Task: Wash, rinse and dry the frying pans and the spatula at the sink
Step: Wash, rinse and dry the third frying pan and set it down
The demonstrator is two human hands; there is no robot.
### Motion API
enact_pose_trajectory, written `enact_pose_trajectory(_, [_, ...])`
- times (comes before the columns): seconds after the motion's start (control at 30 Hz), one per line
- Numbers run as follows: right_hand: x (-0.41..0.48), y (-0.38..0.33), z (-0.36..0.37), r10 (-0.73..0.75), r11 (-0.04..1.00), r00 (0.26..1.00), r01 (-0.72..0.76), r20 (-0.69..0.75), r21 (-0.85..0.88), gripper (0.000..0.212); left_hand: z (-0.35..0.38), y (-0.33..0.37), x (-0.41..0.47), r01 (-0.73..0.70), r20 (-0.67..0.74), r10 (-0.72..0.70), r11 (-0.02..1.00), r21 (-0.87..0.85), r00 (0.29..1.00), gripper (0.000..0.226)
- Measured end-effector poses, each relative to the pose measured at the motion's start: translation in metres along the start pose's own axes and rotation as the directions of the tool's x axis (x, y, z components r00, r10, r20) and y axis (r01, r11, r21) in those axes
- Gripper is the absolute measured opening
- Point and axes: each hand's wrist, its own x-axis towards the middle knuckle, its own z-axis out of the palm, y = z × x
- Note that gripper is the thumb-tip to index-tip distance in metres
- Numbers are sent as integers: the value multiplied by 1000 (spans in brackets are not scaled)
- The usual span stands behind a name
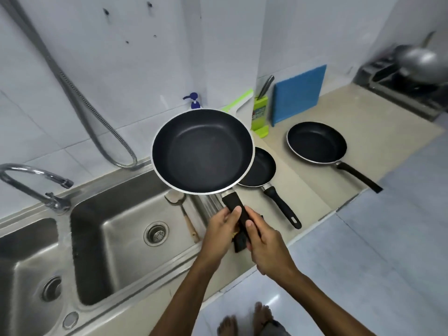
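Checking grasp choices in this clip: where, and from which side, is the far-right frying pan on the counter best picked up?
Probably by the black handle, coming from the front edge of the counter: the far-right frying pan lies flat, its handle pointing out toward that edge.

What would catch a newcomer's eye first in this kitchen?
A large frying pan, gripped by its handle in the left hand and right hand, is held above the right edge of the steel sink. On the beige counter to its right lie a small pan, partly hidden behind it, and a wider pan.
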Motion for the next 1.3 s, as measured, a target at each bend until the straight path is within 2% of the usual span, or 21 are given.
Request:
enact_pose_trajectory(0.1, [1, 1, -27, -5, 1000, 996, 6, -93, 16, 36, 30, 9, 15, -48, 62, 44, 997, 62, 997, 27])
enact_pose_trajectory(0.33, [13, 27, -103, 37, 999, 968, -30, -250, 33, 36, 117, 24, 56, -36, 224, 13, 995, 98, 974, 26])
enact_pose_trajectory(0.53, [25, 52, -214, 52, 997, 935, -26, -351, 79, 33, 235, 38, 98, -55, 321, 7, 989, 138, 947, 27])
enact_pose_trajectory(0.9, [53, 138, -422, 140, 987, 906, -158, -399, -12, 42, 460, 29, 166, -9, 430, -50, 991, 133, 901, 30])
enact_pose_trajectory(1.17, [99, 200, -515, 191, 979, 890, -203, -414, 15, 30, 564, 10, 236, 85, 386, -170, 970, 229, 907, 31])
enact_pose_trajectory(1.3, [140, 238, -560, 228, 968, 898, -251, -376, -12, 37, 616, -5, 283, 140, 357, -202, 971, 194, 912, 28])
